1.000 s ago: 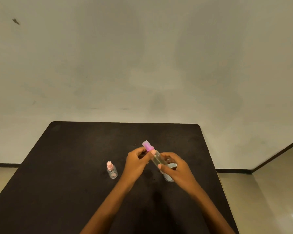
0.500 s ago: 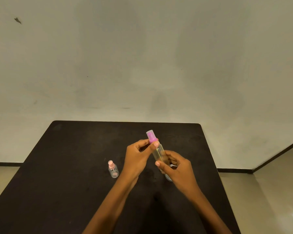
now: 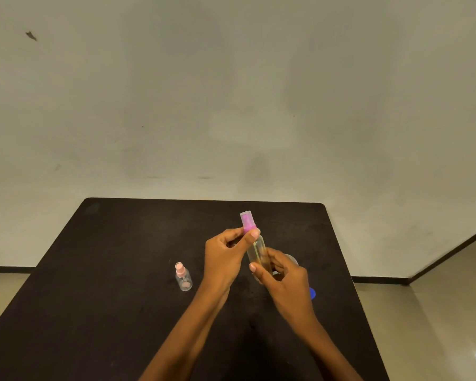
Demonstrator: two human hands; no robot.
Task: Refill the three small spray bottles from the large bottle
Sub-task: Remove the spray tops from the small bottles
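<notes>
A slim clear spray bottle (image 3: 256, 250) with a purple spray head under a clear cap is held nearly upright above the black table (image 3: 121, 270). My right hand (image 3: 282, 281) grips its lower body. My left hand (image 3: 226, 254) pinches the purple collar at its neck with thumb and forefinger. A small round spray bottle (image 3: 183, 277) with a pale pink top stands on the table to the left of my hands. Behind my right hand a clear container (image 3: 291, 261) shows only partly. A blue cap (image 3: 312, 293) lies on the table just right of my right wrist.
The table's right edge runs close to my right forearm, with tiled floor (image 3: 423, 325) beyond it. A plain wall (image 3: 231, 105) stands behind the table's far edge.
The purple-topped bottle has been raised and turned from a leftward tilt to nearly upright. Both hands rose with it, and the blue cap has come into view.
</notes>
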